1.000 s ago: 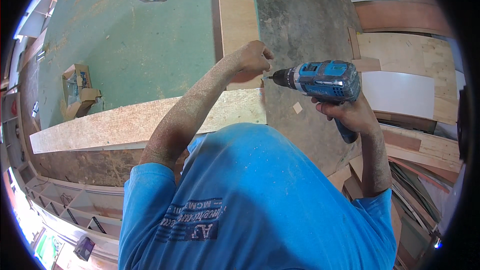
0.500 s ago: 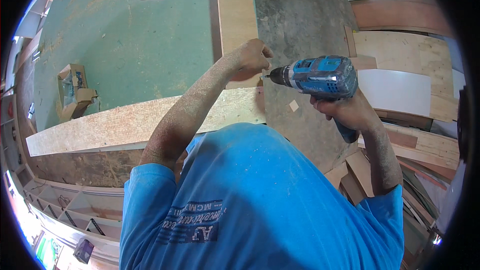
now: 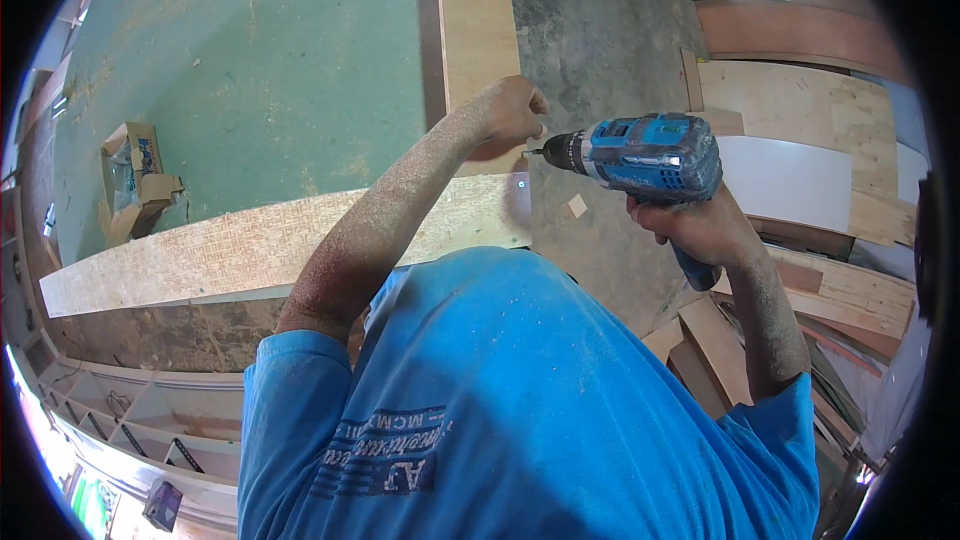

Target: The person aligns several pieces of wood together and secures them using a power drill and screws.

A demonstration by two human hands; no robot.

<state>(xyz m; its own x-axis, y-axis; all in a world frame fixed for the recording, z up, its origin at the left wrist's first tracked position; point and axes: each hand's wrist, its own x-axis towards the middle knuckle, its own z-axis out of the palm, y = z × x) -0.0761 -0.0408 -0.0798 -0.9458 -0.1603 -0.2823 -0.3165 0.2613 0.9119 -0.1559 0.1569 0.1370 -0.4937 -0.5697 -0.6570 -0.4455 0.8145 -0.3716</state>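
Fingers (image 3: 528, 112) of the left hand (image 3: 510, 110) are pinching something too small to identify at the bit tip of the blue cordless drill (image 3: 645, 155), which the right hand (image 3: 700, 230) is gripping, its long axis pointing leftward at the upright tan plywood board (image 3: 478, 50).

Open green floor (image 3: 270, 80) left; stacked boards (image 3: 800, 120) crowd the right.

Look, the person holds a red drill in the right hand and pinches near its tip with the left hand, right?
Not quite. The head view shows that the drill is blue and black, not red. The rest holds: the right hand grips its handle, and the left hand pinches close to its tip, at the end of the board.
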